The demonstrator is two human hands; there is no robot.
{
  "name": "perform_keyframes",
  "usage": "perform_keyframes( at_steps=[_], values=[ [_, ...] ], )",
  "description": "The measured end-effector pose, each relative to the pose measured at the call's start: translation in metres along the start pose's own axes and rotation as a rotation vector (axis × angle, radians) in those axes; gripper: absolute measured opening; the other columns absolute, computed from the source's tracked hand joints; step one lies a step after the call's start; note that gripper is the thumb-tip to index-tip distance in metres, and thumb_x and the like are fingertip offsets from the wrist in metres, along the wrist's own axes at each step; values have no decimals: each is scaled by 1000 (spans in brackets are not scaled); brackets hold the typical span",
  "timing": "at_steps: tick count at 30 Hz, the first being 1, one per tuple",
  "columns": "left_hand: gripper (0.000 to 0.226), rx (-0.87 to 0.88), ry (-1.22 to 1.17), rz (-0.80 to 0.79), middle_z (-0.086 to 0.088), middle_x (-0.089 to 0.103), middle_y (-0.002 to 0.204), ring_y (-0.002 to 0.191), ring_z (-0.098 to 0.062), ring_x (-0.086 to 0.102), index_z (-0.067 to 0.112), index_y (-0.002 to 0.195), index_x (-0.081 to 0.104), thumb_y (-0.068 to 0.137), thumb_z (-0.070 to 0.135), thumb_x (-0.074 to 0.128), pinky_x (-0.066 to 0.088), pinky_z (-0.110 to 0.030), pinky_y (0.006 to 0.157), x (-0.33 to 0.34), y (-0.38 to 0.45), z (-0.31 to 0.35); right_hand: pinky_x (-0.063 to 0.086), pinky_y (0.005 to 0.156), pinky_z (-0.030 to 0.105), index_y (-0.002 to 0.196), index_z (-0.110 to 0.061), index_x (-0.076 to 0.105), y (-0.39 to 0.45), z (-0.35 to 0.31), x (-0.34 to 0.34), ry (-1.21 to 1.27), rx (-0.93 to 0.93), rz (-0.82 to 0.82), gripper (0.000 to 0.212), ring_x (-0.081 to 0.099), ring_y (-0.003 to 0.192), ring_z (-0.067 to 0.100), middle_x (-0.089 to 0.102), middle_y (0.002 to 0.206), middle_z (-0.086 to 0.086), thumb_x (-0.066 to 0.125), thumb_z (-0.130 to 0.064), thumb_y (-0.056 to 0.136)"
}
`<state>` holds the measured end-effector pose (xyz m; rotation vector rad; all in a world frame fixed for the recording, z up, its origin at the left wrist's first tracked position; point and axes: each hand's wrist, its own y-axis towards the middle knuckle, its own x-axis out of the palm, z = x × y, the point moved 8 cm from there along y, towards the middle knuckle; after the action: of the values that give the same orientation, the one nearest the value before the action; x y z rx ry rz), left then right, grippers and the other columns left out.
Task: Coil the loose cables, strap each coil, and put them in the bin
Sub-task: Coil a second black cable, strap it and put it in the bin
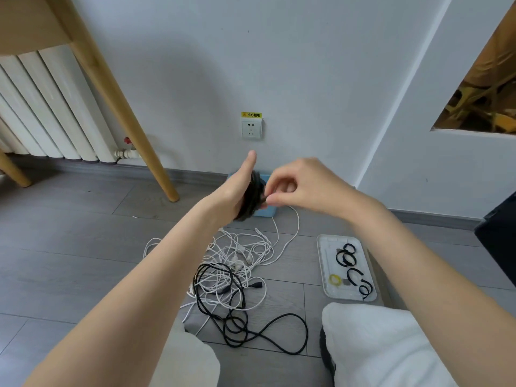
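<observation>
Mostly hidden behind both hands: a pale blue plastic bin (267, 211) on the floor against the wall's skirting, only its near right corner and a strip of rim showing. Hard to tell what the right hand (303, 185) pinches at the coil's edge, whether cable end or strap; fingertips curled together, grip narrow. Left hand (234, 191) raised, thumb straight up, fingers out of sight behind a dark, tightly wound coil of black cable (252, 196), grip wrapped round the bundle, held in the air just above the bin.

Below, on the grey wood-look plank floor (69, 247), a tangled heap of thin white cables (240, 255) with small plugs, overlapped at its near side by a loose black cable (237, 311) trailing in wide loops toward the knees. Right of the heap, a flat translucent white plastic lid (325, 270) carrying several curled black straps (349, 258) and one small yellow ring (335, 280).

White wall behind, with a white socket plate (251, 129) under a yellow warning label. White radiator (47, 107) at left, crossed by a pale wooden furniture leg (125, 107).
</observation>
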<state>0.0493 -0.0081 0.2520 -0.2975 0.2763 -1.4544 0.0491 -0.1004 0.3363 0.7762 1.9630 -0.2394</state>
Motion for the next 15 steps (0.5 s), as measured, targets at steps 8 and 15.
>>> perform_keyframes(
  at_steps=[8,15],
  values=[
    [47,47,-143,-557,5,53,58,34,-1,30,13,76,62,69,59,54,39,-17,55,55,-35,14,44,54,18,73,-21,64,-6,38,-24,463,111,182,10,49,56,3,60,66,-11,73,-18,78],
    [13,5,-209,-504,10,31,37,23,-3,19,13,68,38,80,8,41,31,-15,39,57,-32,18,43,88,20,92,-16,66,-5,50,6,676,269,163,19,57,88,5,65,89,-5,49,-23,95]
  ],
)
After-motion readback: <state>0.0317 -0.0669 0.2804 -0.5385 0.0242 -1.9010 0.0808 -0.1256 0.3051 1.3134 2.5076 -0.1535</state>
